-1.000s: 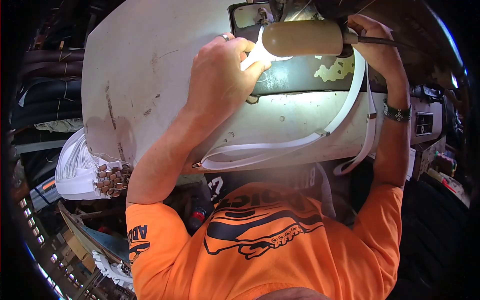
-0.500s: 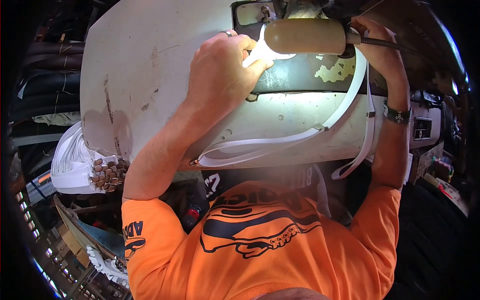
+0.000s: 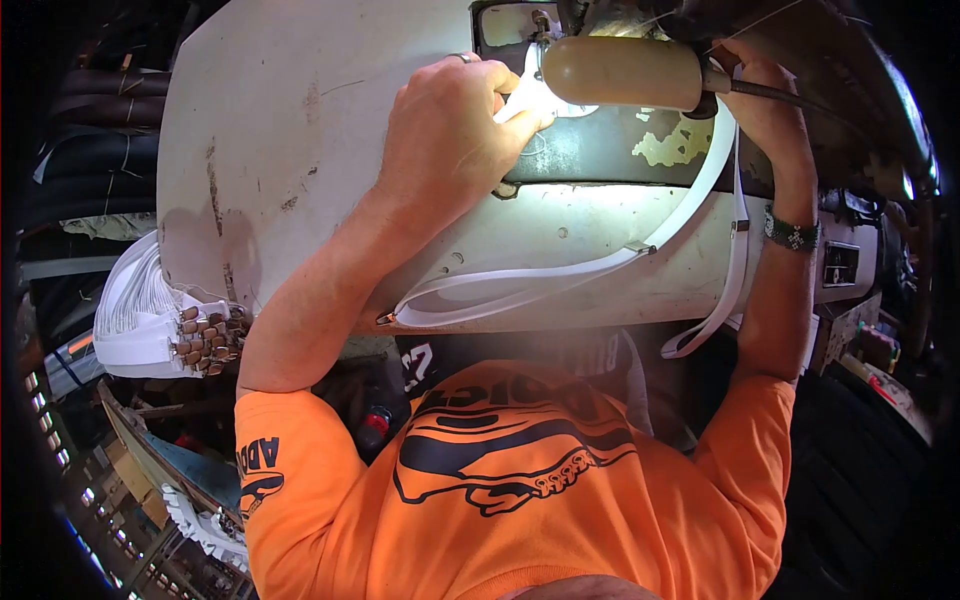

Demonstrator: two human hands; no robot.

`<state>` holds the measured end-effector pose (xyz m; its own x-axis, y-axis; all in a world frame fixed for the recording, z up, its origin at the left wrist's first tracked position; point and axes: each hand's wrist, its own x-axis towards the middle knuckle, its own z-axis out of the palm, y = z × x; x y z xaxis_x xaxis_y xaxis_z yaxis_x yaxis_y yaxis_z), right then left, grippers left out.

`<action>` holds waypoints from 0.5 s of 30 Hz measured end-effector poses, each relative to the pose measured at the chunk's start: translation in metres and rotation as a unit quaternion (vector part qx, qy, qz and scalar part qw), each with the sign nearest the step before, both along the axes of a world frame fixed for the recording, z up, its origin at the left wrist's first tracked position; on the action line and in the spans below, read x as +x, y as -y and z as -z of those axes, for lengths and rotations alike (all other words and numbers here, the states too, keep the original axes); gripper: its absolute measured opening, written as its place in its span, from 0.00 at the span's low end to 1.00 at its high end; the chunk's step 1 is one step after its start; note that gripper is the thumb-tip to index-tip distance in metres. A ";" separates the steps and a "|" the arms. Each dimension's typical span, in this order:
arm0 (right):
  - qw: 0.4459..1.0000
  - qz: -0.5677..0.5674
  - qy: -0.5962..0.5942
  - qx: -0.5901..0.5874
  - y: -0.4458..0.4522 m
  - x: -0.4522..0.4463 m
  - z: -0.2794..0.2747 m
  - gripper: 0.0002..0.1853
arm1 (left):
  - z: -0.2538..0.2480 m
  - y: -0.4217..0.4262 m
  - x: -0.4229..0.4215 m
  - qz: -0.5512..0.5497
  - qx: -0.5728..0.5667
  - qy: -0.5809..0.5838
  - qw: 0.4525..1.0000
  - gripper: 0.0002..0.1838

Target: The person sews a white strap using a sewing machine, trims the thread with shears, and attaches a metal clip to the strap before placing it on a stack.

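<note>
at the far left a bundle of white straps (image 3: pixel 135 345) sits beside the edge of the pale tabletop (image 3: pixel 280 130), and nearer the middle the left hand (image 3: pixel 445 125), its grip pinching white material (image 3: pixel 540 95), keeps to the glare beside the beige rounded housing (image 3: pixel 620 75). the step in hand looks like steadying that piece at the lit spot, so the next move calls for keeping it flat. a long white strap (image 3: pixel 712 178) loops along the tabletop towards the right hand (image 3: pixel 765 115), partly hidden behind the housing, its grip impossible to tell
</note>
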<state>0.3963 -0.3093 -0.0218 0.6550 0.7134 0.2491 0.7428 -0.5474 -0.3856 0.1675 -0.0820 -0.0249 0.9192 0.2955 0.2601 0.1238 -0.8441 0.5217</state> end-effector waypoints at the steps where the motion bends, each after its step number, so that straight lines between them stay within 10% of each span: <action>1: 1.000 0.003 -0.002 -0.004 0.000 -0.001 -0.001 0.17 | -0.001 0.000 0.001 -0.003 0.001 -0.003 1.000 0.16; 15: 0.998 0.056 -0.021 -0.025 -0.003 -0.011 -0.011 0.18 | 0.002 0.004 0.003 -0.022 0.035 0.031 0.999 0.24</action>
